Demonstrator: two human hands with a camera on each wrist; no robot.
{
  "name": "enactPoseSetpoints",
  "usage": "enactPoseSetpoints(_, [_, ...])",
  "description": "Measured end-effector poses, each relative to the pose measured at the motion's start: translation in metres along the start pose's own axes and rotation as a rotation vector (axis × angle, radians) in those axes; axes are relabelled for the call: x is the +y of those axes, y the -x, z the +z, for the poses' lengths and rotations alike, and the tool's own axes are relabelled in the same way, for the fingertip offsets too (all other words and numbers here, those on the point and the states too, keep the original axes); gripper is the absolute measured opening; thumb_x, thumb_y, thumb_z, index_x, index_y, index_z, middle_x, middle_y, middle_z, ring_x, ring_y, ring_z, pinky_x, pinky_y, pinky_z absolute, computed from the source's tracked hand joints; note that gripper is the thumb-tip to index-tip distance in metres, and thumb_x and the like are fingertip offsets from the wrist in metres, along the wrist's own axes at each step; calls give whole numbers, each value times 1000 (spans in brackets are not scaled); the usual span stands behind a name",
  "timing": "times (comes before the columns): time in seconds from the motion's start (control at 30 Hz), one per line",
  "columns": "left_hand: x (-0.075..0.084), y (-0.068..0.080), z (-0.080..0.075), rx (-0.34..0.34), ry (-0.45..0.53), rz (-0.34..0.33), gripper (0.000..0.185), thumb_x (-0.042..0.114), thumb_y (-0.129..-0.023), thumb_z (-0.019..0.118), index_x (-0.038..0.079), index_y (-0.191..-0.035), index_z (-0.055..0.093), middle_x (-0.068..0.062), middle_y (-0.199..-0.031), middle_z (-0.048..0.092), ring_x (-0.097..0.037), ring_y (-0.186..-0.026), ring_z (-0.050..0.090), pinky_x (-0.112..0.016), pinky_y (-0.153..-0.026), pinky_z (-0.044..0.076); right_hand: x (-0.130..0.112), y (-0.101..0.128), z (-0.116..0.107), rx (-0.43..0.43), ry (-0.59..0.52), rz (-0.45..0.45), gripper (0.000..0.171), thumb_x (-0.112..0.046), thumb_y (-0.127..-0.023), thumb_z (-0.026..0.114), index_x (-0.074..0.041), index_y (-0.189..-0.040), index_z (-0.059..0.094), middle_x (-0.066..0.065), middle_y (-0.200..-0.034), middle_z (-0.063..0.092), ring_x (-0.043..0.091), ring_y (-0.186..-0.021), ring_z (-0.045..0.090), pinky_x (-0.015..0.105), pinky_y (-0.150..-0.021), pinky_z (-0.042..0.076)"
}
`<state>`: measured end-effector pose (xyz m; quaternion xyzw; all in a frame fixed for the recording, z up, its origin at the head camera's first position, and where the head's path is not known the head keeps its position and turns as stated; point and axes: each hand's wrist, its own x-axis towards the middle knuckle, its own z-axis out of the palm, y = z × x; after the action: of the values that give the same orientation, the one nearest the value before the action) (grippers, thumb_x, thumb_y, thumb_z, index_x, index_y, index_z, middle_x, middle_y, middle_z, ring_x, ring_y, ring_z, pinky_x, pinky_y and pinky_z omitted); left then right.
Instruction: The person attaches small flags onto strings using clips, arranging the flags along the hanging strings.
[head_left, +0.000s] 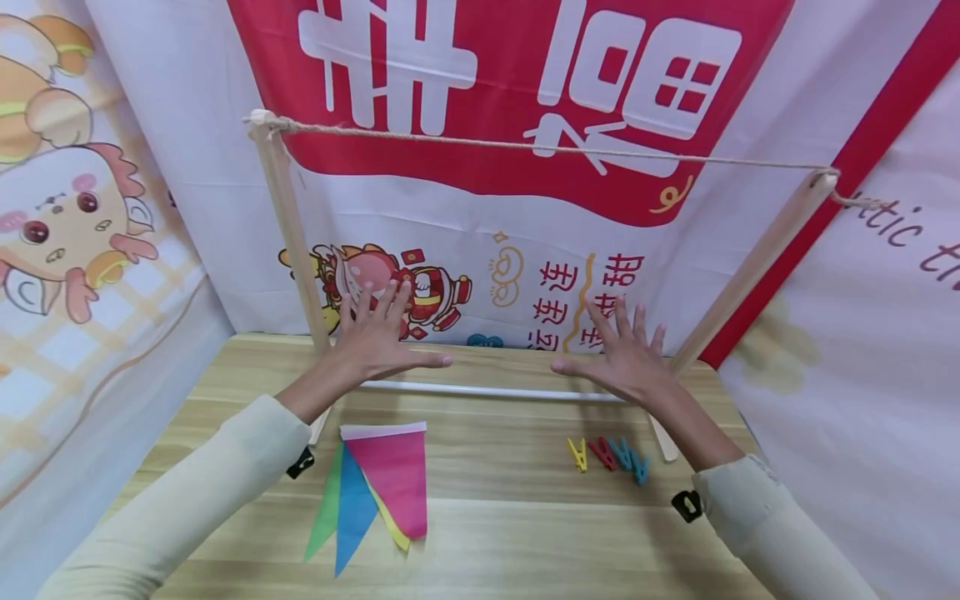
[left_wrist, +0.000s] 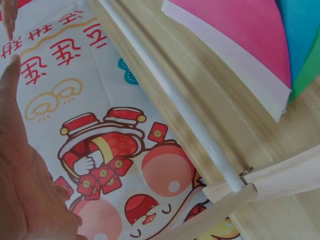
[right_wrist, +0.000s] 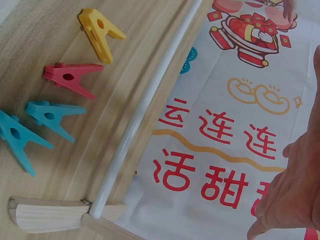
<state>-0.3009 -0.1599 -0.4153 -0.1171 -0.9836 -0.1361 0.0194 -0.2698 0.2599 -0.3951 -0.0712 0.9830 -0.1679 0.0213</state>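
Hands: left hand (head_left: 378, 337) and right hand (head_left: 622, 358) spread flat, fingers released, hovering above the white rod (head_left: 487, 390). Flags (head_left: 375, 487) and pegs (head_left: 609, 457) lie on the desk (head_left: 510, 517).

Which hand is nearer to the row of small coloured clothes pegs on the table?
The right hand. It hovers open just above and behind the pegs, on their side of the table. The left hand hovers open far across, above the flags.
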Motion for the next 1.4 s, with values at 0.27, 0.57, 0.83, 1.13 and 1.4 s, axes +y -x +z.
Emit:
enactPoseSetpoints(0.27, [-3,3,3,-2,37,2,146,103,-80,62,17,-183,5,-17,-191,11,-52,-177,-6,-78,-138,-9,2,1,0,-14,4,-7,130,-102,-83,58,-41,-182,-2,19,-191,-8,60,-173,-10,86,-133,-9])
enactPoseSetpoints(0.57, [-1,8,5,2,48,16,145,108,-76,58,15,-182,20,-20,-188,24,-52,-176,10,-79,-139,0,8,6,7,-35,-6,9,128,-103,-85,55,-34,-183,11,24,-188,20,61,-170,22,87,-131,21])
enactPoseSetpoints(0.83, [-8,15,10,-4,61,24,141,106,-79,59,15,-181,25,-25,-182,34,-54,-169,25,-82,-135,14,9,9,14,-46,4,1,123,-101,-86,57,-23,-179,33,27,-181,37,60,-163,37,85,-126,34])
enactPoseSetpoints(1.13, [-10,20,20,13,48,31,135,104,-80,62,12,-175,36,-24,-180,37,-51,-168,30,-81,-133,25,15,13,28,-36,10,-30,119,-98,-86,62,-18,-172,47,26,-172,51,57,-158,47,82,-123,42])
enactPoseSetpoints(1.4, [-5,23,27,6,48,62,133,101,-82,64,3,-169,42,-24,-178,40,-49,-163,36,-76,-131,35,19,17,35,-53,12,-60,113,-94,-89,64,-13,-167,53,23,-158,67,49,-149,60,76,-118,50])
